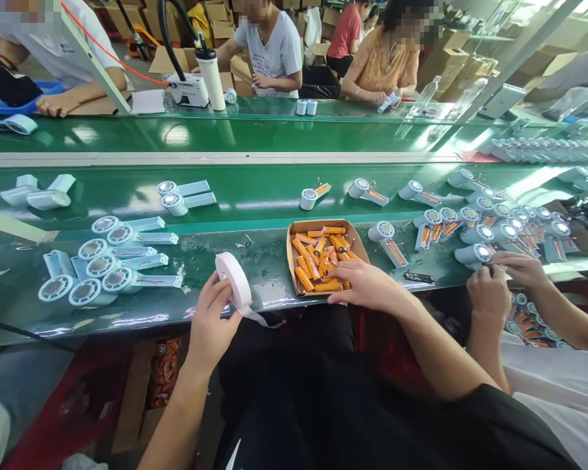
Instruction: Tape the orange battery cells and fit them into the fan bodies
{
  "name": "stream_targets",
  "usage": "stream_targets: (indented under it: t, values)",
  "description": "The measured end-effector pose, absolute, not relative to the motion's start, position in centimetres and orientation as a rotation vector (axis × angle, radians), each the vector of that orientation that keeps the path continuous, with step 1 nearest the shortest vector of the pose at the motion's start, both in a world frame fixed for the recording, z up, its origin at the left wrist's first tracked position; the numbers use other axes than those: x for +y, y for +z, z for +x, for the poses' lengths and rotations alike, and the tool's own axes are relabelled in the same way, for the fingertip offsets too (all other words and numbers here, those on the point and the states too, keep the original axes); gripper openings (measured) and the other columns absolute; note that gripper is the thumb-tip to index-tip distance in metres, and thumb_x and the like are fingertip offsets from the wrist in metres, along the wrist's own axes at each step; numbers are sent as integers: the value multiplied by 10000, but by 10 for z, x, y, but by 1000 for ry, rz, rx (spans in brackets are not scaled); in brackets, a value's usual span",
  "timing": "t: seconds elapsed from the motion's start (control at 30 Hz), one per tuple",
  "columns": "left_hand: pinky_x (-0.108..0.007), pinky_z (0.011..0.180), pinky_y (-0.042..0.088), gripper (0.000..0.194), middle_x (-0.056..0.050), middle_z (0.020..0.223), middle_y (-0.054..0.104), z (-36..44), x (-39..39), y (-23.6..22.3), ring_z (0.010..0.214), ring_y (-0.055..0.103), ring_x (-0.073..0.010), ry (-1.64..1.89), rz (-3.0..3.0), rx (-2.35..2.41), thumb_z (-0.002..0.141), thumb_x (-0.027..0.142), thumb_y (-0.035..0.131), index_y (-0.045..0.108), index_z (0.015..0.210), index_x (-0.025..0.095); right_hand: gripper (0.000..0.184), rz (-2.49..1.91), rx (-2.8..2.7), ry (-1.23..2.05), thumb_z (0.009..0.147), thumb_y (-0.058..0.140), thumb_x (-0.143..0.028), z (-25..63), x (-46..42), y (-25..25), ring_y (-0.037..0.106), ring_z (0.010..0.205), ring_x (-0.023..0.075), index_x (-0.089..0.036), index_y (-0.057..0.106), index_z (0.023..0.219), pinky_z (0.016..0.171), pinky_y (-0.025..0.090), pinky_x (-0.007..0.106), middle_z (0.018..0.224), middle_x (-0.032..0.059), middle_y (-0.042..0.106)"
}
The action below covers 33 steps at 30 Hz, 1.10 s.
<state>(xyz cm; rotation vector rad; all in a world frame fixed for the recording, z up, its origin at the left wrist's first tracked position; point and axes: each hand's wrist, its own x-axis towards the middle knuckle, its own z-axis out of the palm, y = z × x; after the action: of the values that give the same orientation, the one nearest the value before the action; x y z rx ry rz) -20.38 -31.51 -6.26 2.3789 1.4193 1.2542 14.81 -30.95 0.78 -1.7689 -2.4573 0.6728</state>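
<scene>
My left hand (213, 320) grips a roll of white tape (238, 281) upright at the bench's front edge, its fingers through the core. A loose tail of tape hangs from the roll toward my lap. Over the right front corner of a shallow cardboard box (292, 274) reaches my right hand (365, 284), thumb and fingers apart. Orange-wrapped cylindrical batteries (318, 254) fill that box, and my fingertips are at the ones near its right side. Whether they touch a battery cannot be made out.
White handheld-fan bodies (120, 274) lie grouped on the left. More fan bodies with orange batteries in their handles (392, 245) spread along the right. A co-worker's hands (492, 287) work at the right. The green conveyor (255, 189) runs behind; several people sit across it.
</scene>
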Motion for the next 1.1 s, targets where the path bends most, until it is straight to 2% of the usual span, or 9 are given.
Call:
stream_targets:
  t: [0.1, 0.2, 0.33, 0.47, 0.57, 0.67, 0.83, 0.93, 1.1]
  values:
    - [-540, 1137, 598, 291, -96, 1242, 724, -190, -314, -68, 1428, 590, -360, 1217, 2431, 1380, 953, 171, 712, 667, 1235, 224, 452, -2223, -2459, 423, 1010, 634, -608, 150, -316, 7, 769, 938, 321, -198, 812, 947, 776, 558, 370, 971, 149, 801]
    - [-522, 1133, 601, 292, -98, 1238, 721, -175, -309, -71, 1419, 595, -352, 1183, 2491, 1296, 943, 120, 684, 660, 1219, 210, 507, -2301, -2388, 272, 1094, 478, -546, 131, -325, 0, 776, 945, 320, -196, 822, 965, 811, 561, 382, 959, 165, 807]
    - [-541, 1114, 611, 287, -101, 1220, 719, -161, -302, -72, 1393, 608, -354, 1197, 2549, 1161, 948, 112, 669, 653, 1217, 209, 261, -2171, -2176, 358, 1050, 618, -384, 114, -325, -14, 752, 1086, 304, -205, 800, 1106, 952, 557, 376, 1079, 143, 815]
    - [-582, 1097, 611, 293, -96, 1164, 732, -156, -297, -68, 1368, 607, -363, 1190, 2656, 1059, 932, 74, 665, 666, 1188, 216, 207, -1841, -1816, 574, 951, 735, -290, 120, -319, -27, 744, 1094, 260, -232, 752, 1149, 1002, 572, 381, 1151, 94, 798]
    - [-637, 1114, 583, 393, -91, 1141, 740, -155, -300, -56, 1365, 593, -370, 1105, 2763, 1042, 894, 7, 642, 677, 1219, 225, 160, -1476, -1542, 588, 981, 676, -379, 126, -321, -28, 741, 1050, 254, -243, 712, 1058, 995, 594, 421, 1080, 93, 765]
    - [-667, 1137, 559, 458, -94, 1165, 749, -156, -305, -44, 1396, 564, -376, 941, 2846, 1033, 892, -14, 616, 690, 1274, 227, 316, -1232, -1268, 695, 948, 716, -556, 131, -324, -22, 751, 991, 241, -269, 661, 1069, 929, 633, 424, 1062, 71, 727]
    - [-563, 1082, 635, 472, -94, 1234, 751, -160, -311, -33, 1558, 395, -405, 785, 2931, 1004, 926, -10, 619, 709, 1317, 238, 451, -1271, -1279, 805, 750, 907, -613, 130, -323, 0, 736, 794, 216, -244, 740, 949, 745, 643, 364, 906, 48, 765]
    - [-530, 1123, 619, 473, -78, 1264, 748, -163, -310, -28, 1570, 402, -377, 691, 3023, 869, 941, 16, 639, 714, 1337, 264, 382, -1362, -1442, 786, 772, 890, -598, 123, -320, 10, 719, 729, 212, -232, 808, 843, 719, 622, 352, 824, 49, 792]
    - [-460, 1197, 564, 426, -48, 1192, 769, -161, -296, -12, 1513, 506, -307, 569, 3110, 618, 958, 20, 613, 744, 1280, 265, 243, -1357, -1559, 865, 857, 839, -495, 112, -313, 7, 762, 801, 226, -254, 856, 829, 801, 627, 340, 861, 40, 831]
